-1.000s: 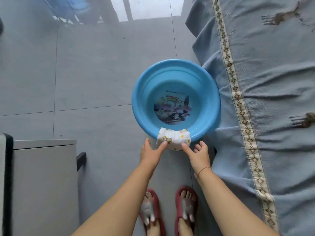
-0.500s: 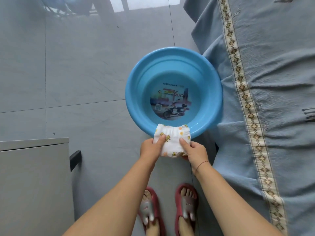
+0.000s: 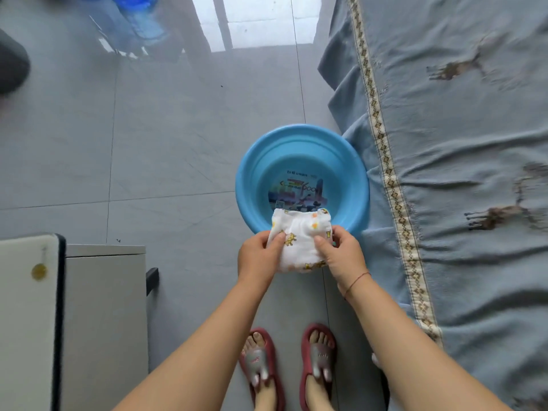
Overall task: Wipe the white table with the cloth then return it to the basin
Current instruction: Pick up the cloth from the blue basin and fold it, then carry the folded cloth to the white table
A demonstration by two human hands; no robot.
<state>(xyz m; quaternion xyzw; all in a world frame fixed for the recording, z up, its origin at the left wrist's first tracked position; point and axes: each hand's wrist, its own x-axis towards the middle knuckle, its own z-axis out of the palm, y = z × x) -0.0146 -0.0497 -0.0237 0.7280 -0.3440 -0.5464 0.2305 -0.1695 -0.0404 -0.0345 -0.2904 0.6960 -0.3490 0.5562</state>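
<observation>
Over the blue basin's [image 3: 246,173] near rim, the printed cloth [image 3: 299,243] spans side to side, its ends pinched by the left hand [image 3: 255,258] and the right hand [image 3: 345,258], while the white table [image 3: 23,336] lies well apart leftward, nearer the left hand.

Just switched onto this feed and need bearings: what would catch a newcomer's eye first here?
The bright blue basin stands on the grey floor mid-frame, beside a blue-grey bedcover on the right. At its near rim, the left hand and right hand both grip a white patterned cloth. Red slippers show at the bottom.
</observation>
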